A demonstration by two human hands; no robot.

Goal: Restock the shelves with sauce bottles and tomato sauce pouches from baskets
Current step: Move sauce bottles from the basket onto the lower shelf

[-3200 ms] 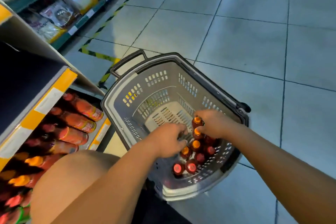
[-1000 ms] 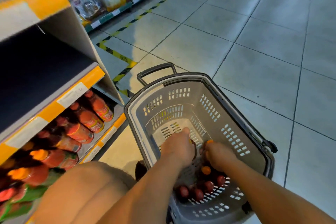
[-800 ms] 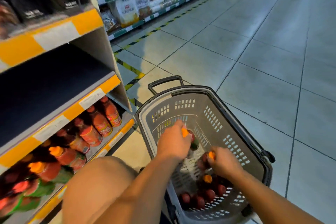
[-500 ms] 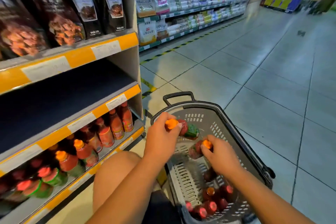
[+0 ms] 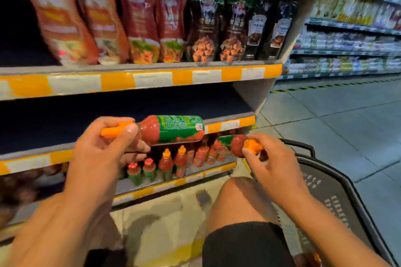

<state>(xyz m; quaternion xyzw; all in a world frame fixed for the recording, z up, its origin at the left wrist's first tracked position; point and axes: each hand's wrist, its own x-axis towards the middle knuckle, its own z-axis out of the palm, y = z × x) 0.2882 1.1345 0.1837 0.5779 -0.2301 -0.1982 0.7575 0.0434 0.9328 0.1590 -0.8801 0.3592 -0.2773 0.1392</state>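
Our left hand (image 5: 102, 149) grips a sauce bottle (image 5: 171, 129) by its orange cap end, thumb and fingers curled around the neck. The bottle lies sideways in the air, red sauce showing near the neck and a green label wrapping the body, its base pointing right toward the front edge of the middle shelf (image 5: 230, 124). Our right hand (image 5: 271, 162) pinches a second sauce bottle (image 5: 234, 145) near its orange cap, fingers bent around it; this bottle also lies roughly sideways, lower and to the right of the first, with its base pointing left. The two bottles are near each other but apart.

Behind and below them, the bottom shelf (image 5: 195, 176) holds a row of upright sauce bottles (image 5: 169, 163) with orange and red caps. The middle shelf looks dark inside. Above it, the upper shelf (image 5: 152, 79) carries standing sauce pouches (image 5: 147, 24), red and orange on the left, darker ones on the right; they are blurred.

Our bare knee (image 5: 236, 197) sits between the arms. A grey basket (image 5: 338, 193) stands on the tiled floor (image 5: 347, 119) at our right, partly hidden by the right forearm. More stocked shelving (image 5: 351, 34) runs along the far aisle.
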